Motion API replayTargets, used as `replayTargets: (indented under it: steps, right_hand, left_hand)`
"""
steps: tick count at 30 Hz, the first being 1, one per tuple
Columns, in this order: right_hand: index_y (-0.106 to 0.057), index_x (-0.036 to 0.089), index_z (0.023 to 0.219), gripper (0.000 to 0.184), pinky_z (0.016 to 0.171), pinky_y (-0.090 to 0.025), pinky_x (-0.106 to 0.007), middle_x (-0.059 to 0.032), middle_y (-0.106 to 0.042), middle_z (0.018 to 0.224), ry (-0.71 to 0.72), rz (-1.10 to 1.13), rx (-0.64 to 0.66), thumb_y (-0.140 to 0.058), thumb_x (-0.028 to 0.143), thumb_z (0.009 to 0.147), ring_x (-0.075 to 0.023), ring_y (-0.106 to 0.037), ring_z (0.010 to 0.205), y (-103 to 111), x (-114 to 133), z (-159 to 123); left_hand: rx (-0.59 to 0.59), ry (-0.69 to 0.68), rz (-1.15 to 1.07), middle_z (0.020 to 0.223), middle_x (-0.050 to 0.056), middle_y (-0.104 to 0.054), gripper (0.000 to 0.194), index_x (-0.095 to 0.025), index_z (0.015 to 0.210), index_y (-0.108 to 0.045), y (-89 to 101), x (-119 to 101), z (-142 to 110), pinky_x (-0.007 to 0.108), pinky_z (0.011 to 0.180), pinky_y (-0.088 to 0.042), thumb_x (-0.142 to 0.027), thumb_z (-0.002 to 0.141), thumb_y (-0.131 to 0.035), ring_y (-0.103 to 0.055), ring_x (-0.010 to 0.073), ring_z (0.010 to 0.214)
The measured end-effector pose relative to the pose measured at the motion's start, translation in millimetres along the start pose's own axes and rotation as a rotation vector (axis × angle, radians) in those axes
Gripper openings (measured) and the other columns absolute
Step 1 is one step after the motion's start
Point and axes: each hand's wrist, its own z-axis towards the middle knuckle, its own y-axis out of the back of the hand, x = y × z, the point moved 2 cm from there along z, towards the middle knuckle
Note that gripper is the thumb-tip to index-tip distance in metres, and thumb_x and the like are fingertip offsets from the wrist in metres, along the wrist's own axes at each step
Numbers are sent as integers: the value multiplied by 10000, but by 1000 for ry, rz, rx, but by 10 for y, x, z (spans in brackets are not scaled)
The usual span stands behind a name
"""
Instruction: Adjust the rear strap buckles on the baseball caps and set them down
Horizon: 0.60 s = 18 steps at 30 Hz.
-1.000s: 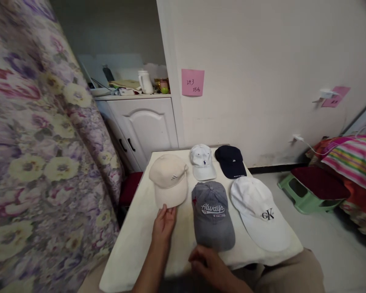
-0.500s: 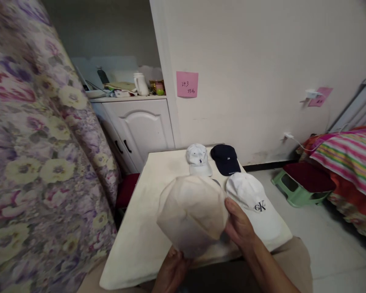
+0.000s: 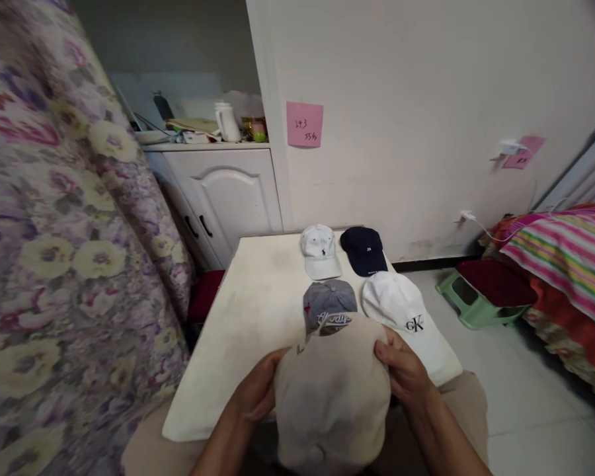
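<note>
Between my two hands is a beige baseball cap (image 3: 332, 396), held over the near edge of the table, its crown button toward me. My left hand (image 3: 262, 383) is closed on its left side, the fingertips hidden behind the cloth. On its right edge my right hand (image 3: 401, 360) grips with the thumb on top. Just beyond lies a grey cap (image 3: 330, 301) with white lettering, partly covered by the beige one. A white cap with black "CK" letters (image 3: 401, 311) rests to the right. Farther back sit a small white cap (image 3: 320, 251) and a navy cap (image 3: 364, 250).
The caps lie on a cream-covered table (image 3: 228, 350) against the wall. A floral curtain (image 3: 79, 264) hangs at left, beside a white cabinet (image 3: 233, 192). To the right are a green stool (image 3: 461, 297) with a dark red top and a bed with a striped cover (image 3: 565, 251).
The beige cap has turned and come nearer to me, uncovering the grey cap. My left hand has moved up from its bottom edge to its left side.
</note>
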Motion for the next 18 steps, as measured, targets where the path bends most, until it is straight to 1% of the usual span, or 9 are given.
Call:
replayTargets:
  steps: [2, 4, 6, 9, 11, 13, 14, 16, 18]
  right_hand:
    - [-758, 153, 1009, 369, 708, -594, -336, -109, -785, 841, -3, -20, 17, -822, 360, 710, -246, -746, 716, 36, 64, -51]
    - [-767, 140, 974, 355, 662, -583, -316, -103, -772, 782, -13, -44, 41, -818, 369, 707, -230, -729, 660, 56, 145, -103]
    - [-774, 128, 936, 343, 610, -562, -278, -85, -747, 708, -25, -66, 70, -821, 371, 698, -205, -705, 610, 60, 224, -148]
    - [-778, 126, 835, 292, 517, -493, -206, -41, -689, 611, -4, -64, 108, -830, 369, 681, -148, -641, 532, 69, 293, -188]
    - [-758, 132, 735, 238, 490, -452, -194, -12, -641, 561, 3, -67, 136, -829, 351, 677, -111, -566, 471, 100, 277, -191]
    - [-728, 134, 673, 216, 491, -429, -198, 2, -611, 547, -25, -111, 180, -827, 327, 674, -95, -513, 454, 152, 216, -180]
    - [-727, 133, 692, 211, 497, -420, -197, 1, -616, 565, -49, -142, 198, -825, 320, 676, -96, -516, 470, 184, 179, -172]
    - [-744, 131, 850, 267, 534, -429, -203, -23, -672, 665, -99, -192, 238, -817, 328, 685, -118, -574, 550, 238, 124, -160]
    - [-705, 147, 1107, 458, 599, -468, -231, -61, -727, 834, -127, -206, 277, -798, 352, 708, -155, -640, 664, 260, 121, -153]
  left_hand:
    - [61, -14, -31, 714, 56, -707, 430, -91, 862, -742, -133, -92, 70, 226, 592, -498, -451, 669, -876, -647, 160, 630]
    - [126, -19, -42, 698, 58, -707, 397, -88, 831, -755, -272, -205, 87, 204, 594, -483, -409, 644, -896, -634, 136, 610]
    - [156, -37, -37, 701, 57, -707, 367, -92, 834, -766, -389, -330, 53, 203, 615, -483, -374, 640, -898, -637, 137, 629]
    - [174, -67, 3, 723, 45, -697, 326, -111, 817, -764, -524, -506, -56, 200, 597, -463, -351, 639, -895, -614, 130, 625]
    - [193, -74, 60, 703, 27, -669, 299, -124, 797, -751, -594, -593, -132, 188, 568, -431, -363, 667, -876, -577, 113, 601]
    - [201, -80, 138, 670, 9, -632, 272, -136, 773, -733, -643, -648, -187, 175, 537, -389, -375, 709, -846, -531, 95, 574]
    - [198, -82, 183, 660, 2, -615, 260, -142, 763, -723, -658, -664, -203, 170, 524, -369, -375, 727, -831, -509, 89, 566]
    - [178, -82, 271, 657, -5, -595, 243, -150, 761, -708, -670, -677, -215, 170, 511, -343, -373, 758, -804, -482, 85, 562]
    - [153, -75, 347, 664, -8, -583, 245, -153, 772, -694, -670, -675, -212, 175, 509, -329, -381, 777, -783, -470, 88, 566]
